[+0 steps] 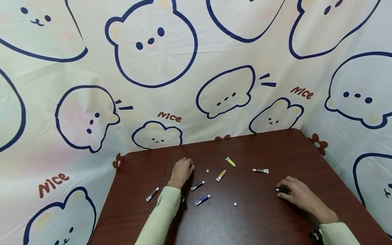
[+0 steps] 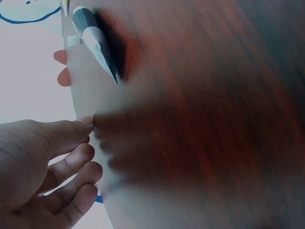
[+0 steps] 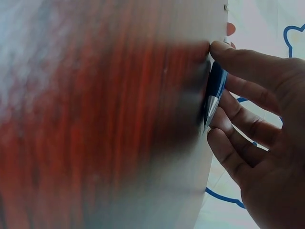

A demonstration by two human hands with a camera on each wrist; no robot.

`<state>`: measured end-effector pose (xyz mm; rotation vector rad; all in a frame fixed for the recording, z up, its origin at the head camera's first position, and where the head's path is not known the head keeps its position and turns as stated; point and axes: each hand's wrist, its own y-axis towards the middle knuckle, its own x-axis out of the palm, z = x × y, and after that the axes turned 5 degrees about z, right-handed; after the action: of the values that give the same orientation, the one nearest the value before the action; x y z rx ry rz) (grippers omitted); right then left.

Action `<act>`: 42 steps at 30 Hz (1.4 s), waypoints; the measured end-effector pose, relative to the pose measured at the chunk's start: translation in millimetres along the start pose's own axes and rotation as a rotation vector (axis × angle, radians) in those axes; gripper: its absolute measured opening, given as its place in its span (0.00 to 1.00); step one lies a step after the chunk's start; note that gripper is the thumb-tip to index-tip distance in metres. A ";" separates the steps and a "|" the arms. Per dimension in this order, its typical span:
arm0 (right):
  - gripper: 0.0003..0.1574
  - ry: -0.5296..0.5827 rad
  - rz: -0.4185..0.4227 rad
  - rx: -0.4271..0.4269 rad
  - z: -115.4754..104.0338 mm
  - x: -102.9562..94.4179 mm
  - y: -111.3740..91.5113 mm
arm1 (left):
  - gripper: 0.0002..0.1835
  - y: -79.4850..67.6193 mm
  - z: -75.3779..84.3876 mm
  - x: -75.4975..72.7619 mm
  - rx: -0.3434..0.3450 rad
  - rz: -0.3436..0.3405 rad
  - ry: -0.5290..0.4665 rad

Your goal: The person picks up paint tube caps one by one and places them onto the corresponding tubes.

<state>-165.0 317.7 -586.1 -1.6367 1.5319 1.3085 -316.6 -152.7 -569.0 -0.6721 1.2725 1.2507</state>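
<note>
Near the far side of the table, my left hand (image 1: pixel 181 172) pinches a small white cap (image 1: pixel 193 166) between thumb and fingertip; in the left wrist view the fingers mostly hide it. A dark paint tube (image 2: pixel 93 38) lies close to that hand. At the right, my right hand (image 1: pixel 298 194) holds a dark blue paint tube (image 3: pixel 217 83) with a white cap, low at the tabletop. The thumb sits by the tube's cap end and the other fingers curl along its far side. Two loose white caps lie apart, one cap (image 1: pixel 207 171) just right of the left hand, the other cap (image 1: pixel 235 204) nearer the front.
More small paint tubes lie scattered on the brown table (image 1: pixel 245 224): a black tube (image 1: pixel 197 185), a purple tube (image 1: pixel 202 200), a grey-brown tube (image 1: pixel 152 194), an orange tube (image 1: pixel 221 175), a yellow tube (image 1: pixel 230 161) and a brown tube (image 1: pixel 260 170). A cartoon-printed curtain (image 1: pixel 153 68) hangs behind.
</note>
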 end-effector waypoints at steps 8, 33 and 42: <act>0.14 0.008 -0.007 -0.006 2.2 -2.9 -0.1 | 0.04 -2.5 0.6 0.0 -0.003 0.010 0.013; 0.10 -0.003 0.021 -0.031 -16.1 -4.3 13.0 | 0.05 -19.2 11.4 -10.9 0.053 0.021 -0.094; 0.08 0.018 -0.001 -0.029 -24.2 -2.8 20.4 | 0.05 -27.6 21.8 -17.4 0.063 0.029 -0.185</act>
<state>-177.3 293.4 -569.8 -1.6713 1.5294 1.3251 -280.9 -145.3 -554.3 -0.4828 1.1662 1.2610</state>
